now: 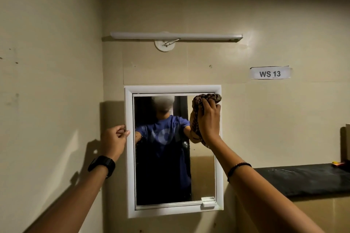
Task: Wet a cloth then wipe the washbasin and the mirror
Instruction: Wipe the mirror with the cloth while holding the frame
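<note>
One mirror (pixel 202 174), white-framed, and no washbasin in sight, it's cut off below. The right hand (pixel 209 121) presses a bunched, dark patterned cloth (pixel 205 98) against the glass at the top right corner, fingers closed around it; part of the cloth hides behind the palm. The left hand (pixel 113 141) pinches the frame's left edge. One tube light (pixel 176 36) above, one "WS 13" label (pixel 269 73), one black counter (pixel 303 178) at right, small items there too blurred to name.
</note>
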